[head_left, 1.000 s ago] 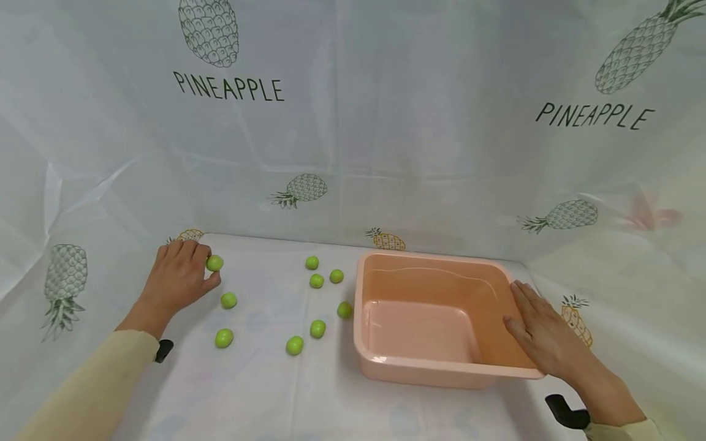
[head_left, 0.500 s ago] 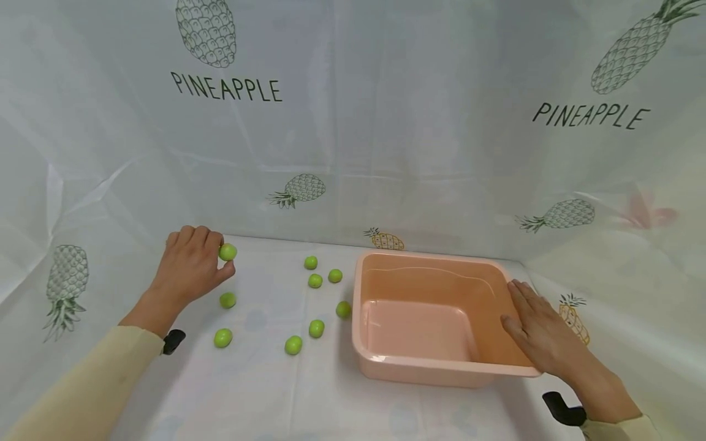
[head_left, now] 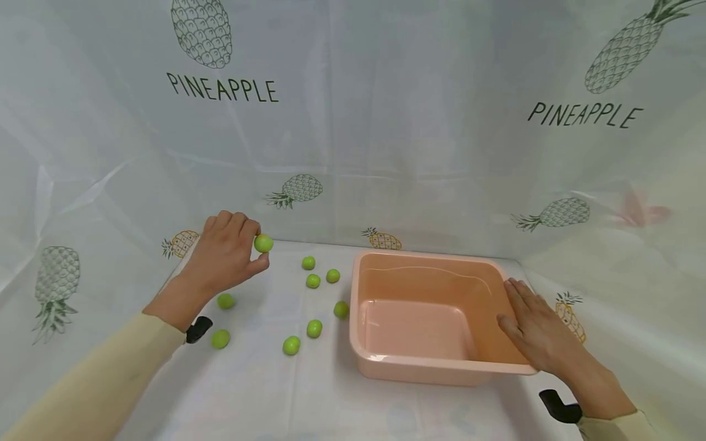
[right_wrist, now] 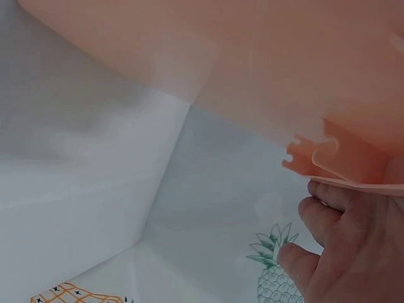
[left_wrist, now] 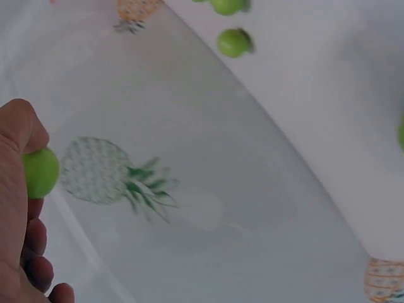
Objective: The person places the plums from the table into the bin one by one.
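Note:
My left hand [head_left: 228,251] pinches a small round green fruit [head_left: 263,243] between thumb and fingers, raised above the back left of the table. In the left wrist view that fruit [left_wrist: 41,173] shows at the left edge, its other side hidden by the hand. My right hand [head_left: 543,331] holds the right rim of a pink plastic basin [head_left: 430,375], thumb on the inner side. The right wrist view shows the fingers [right_wrist: 325,221] beneath the rim, outside the wall. No fruit shows on the visible basin floor.
Several similar green fruits [head_left: 314,328] lie scattered on the white-covered table [head_left: 248,392], left of the basin. Two more [head_left: 220,339] lie farther left, near my left forearm. A pineapple-printed sheet [head_left: 413,153] rises behind and at both sides.
My left hand has moved right and slightly upward with the green fruit in its fingers. My right hand stays at the basin rim. The view has shifted slightly.

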Available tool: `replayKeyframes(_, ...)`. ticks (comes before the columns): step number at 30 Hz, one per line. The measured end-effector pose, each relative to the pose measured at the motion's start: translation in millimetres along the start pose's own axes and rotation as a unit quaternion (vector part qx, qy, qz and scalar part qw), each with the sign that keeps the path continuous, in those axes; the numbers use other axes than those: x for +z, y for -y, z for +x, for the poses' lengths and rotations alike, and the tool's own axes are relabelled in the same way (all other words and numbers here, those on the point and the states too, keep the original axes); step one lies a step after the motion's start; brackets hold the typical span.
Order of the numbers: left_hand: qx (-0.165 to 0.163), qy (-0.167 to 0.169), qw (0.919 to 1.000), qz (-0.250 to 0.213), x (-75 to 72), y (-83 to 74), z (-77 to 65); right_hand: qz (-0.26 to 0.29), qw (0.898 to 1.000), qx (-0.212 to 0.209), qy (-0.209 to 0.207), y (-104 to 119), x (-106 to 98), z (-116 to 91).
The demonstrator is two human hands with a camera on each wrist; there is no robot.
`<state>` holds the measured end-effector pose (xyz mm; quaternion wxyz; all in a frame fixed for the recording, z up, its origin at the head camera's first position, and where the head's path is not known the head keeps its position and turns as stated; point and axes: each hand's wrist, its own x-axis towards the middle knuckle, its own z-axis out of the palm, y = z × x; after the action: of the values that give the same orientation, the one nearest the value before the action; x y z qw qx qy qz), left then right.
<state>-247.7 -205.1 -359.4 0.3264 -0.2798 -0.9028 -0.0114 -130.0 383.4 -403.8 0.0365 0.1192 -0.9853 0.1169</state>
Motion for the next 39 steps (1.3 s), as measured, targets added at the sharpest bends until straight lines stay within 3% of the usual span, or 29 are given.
replayKeyframes(6, 0.069, 0.027, 0.9971, -0.019, -6.8, -29.9, 35.4, -0.005, 1.000, 0.000, 0.001, 0, 0, 0)
replayKeyframes(13, 0.179, 0.032, 0.9830, -0.026, -4.9, -63.2, 67.3, -0.001, 1.000, -0.002, 0.000, 2, -1, 0)
replayKeyframes(22, 0.221, 0.051, 0.9738, 0.011, 1.0, -108.8, 98.1, -0.003, 1.000, -0.006, 0.000, 1, -1, 0)
replayKeyframes(30, 0.298, 0.036, 0.9538, 0.010, 18.4, -154.4, 128.0, -0.002, 1.000, -0.002, 0.003, 0, -2, -2)
replayKeyframes(39, 0.340, 0.074, 0.9373, 0.023, 28.5, -207.2, 154.4, 0.005, 1.000, 0.005, 0.009, 2, -2, -1)
